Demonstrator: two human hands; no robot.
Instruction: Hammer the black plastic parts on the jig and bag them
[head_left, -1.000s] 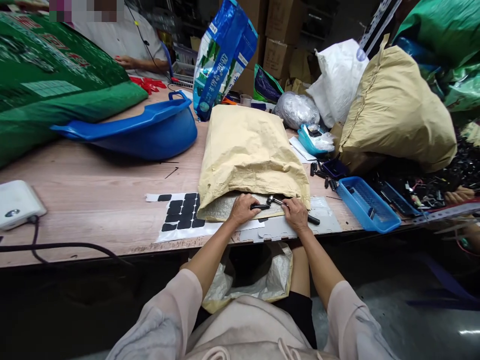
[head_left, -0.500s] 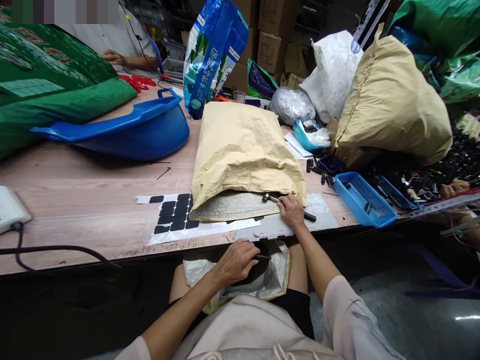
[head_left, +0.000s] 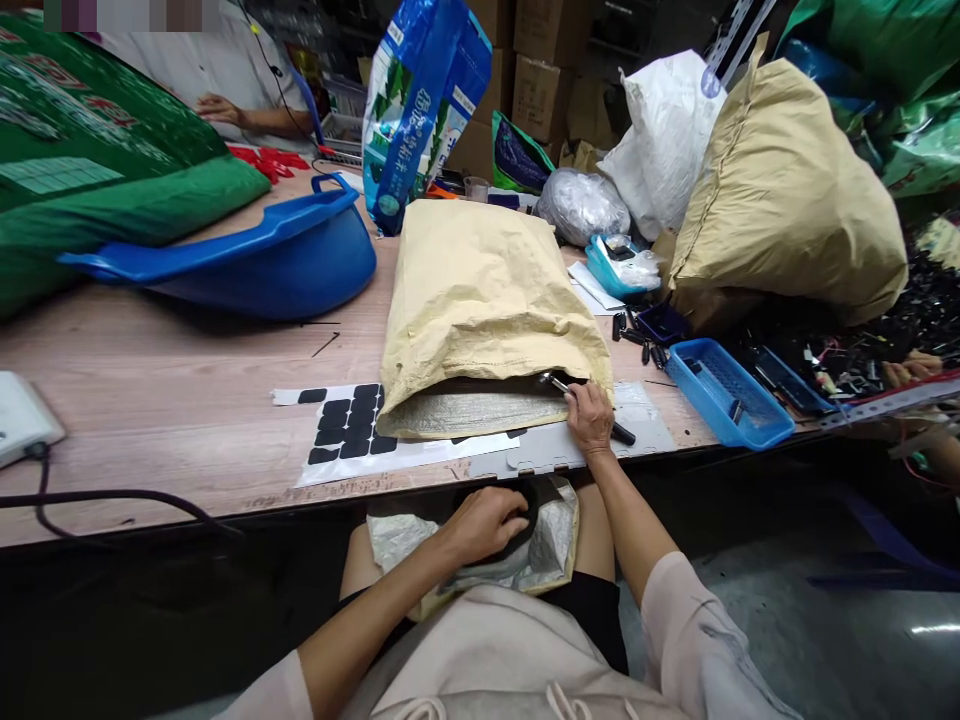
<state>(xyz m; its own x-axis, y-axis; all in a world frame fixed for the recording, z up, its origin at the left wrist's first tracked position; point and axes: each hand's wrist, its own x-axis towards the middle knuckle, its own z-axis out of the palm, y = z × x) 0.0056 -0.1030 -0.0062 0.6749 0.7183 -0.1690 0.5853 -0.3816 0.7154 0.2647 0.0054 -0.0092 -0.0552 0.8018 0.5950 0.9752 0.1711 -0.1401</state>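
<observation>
My right hand (head_left: 591,416) is closed round a small hammer (head_left: 624,434) with a black handle and a metal head. The hammer's head reaches into the mouth of a tan paper sack (head_left: 480,290) with a silvery lining, which lies on the table. Below the table edge, my left hand (head_left: 491,522) hangs over a second sack (head_left: 556,540) that stands open between my thighs. Its fingers are loosely bent and apart, and no object shows in them. What lies inside both sacks is mostly hidden.
A white sheet of black stickers (head_left: 352,425) lies partly under the tan sack. Left of it stands a blue basin (head_left: 262,265), and right a blue basket (head_left: 731,395). Another person's hand (head_left: 217,108) rests at the far left. A cable (head_left: 112,497) crosses the near left edge.
The thin black piece in my left hand is gone from its fingers, which have spread. My right hand has shifted slightly right, and the hammer's head now sits in the sack's mouth.
</observation>
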